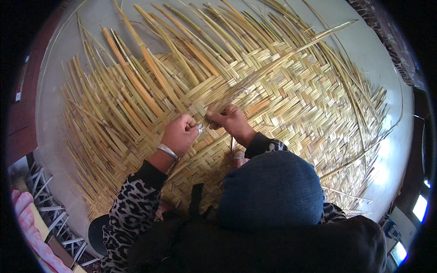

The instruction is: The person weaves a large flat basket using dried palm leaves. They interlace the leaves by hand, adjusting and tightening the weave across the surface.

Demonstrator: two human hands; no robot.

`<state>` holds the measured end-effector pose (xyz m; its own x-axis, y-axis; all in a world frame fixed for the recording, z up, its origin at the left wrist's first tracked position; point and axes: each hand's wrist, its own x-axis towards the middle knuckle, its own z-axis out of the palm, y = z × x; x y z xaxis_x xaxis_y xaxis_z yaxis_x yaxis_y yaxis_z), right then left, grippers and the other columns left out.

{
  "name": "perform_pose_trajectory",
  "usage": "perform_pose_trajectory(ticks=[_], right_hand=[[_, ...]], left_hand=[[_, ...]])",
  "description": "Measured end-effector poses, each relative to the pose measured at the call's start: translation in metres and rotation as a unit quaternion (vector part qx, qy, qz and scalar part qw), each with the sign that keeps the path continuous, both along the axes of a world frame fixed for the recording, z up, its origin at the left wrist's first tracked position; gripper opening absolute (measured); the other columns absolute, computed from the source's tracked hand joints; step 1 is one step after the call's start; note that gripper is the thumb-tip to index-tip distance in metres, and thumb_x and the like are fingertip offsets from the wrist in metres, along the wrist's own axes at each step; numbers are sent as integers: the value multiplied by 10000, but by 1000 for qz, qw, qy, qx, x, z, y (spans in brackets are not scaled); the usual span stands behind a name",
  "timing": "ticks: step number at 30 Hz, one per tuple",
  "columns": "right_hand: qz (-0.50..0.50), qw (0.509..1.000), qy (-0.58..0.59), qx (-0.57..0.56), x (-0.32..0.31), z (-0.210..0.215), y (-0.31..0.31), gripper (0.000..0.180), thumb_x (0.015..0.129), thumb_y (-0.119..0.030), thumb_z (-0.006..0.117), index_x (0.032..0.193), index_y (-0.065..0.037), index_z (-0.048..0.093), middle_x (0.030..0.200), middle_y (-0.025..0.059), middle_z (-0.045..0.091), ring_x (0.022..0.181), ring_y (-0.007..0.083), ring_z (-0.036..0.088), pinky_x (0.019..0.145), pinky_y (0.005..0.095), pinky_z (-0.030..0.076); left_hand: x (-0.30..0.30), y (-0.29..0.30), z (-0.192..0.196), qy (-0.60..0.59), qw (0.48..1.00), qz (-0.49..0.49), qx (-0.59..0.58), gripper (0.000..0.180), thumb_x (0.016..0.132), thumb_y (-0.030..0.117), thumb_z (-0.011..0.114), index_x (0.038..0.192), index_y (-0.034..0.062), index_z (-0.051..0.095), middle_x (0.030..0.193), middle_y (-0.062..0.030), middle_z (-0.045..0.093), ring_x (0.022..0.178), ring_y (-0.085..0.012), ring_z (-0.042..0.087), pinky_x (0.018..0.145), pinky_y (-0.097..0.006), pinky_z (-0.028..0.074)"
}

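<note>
A large herringbone-woven reed mat (291,109) spreads out beneath my hands, its loose reed ends (145,54) fanning past the far and left edges. My right hand (233,123) is closed, pinching the near end of a long pale reed (296,52) that slants away to the far right across the weave. To its left, my left hand (180,135) is curled shut just above the mat. A small silvery piece (199,128) shows at its fingers; whether it is a ring or a tool I cannot tell. What those fingers grip is hidden. A silver bracelet (168,151) circles the left wrist.
The mat lies on a smooth grey floor (57,100). A rounded dark blue denim shape (273,191) covers its near part. At the lower left are a white metal lattice (57,218) and pink cloth (27,218). A fringed dark textile (387,41) lies at far right.
</note>
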<state>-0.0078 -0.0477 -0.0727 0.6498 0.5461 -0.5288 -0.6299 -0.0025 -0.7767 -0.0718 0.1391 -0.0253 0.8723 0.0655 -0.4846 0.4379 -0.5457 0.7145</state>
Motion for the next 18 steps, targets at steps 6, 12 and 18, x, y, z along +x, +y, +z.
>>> perform_pose_trajectory(ticks=[6,12,18], right_hand=[[-42,999,24,18,13,4,-14,315,950,-320,600,1017,-16,649,877,60,656,757,147,608,719,315,532],[-141,972,105,154,74,3,-64,436,1007,-425,421,1058,-39,617,866,70,665,719,167,644,642,292,568],[-136,964,151,171,66,0,-49,351,1017,-365,407,1055,-59,576,968,79,658,791,160,646,606,277,554]], left_hand=[[0,15,-4,62,997,-16,-38,276,834,239,686,882,-33,668,697,-72,628,615,-100,556,567,-277,454],[-6,24,-9,34,993,-10,-115,200,853,168,670,936,-14,661,707,-23,621,631,-76,554,587,-250,463],[-5,20,-5,-2,995,-46,-93,174,865,134,645,976,0,657,759,-24,644,669,-81,593,618,-247,486]])
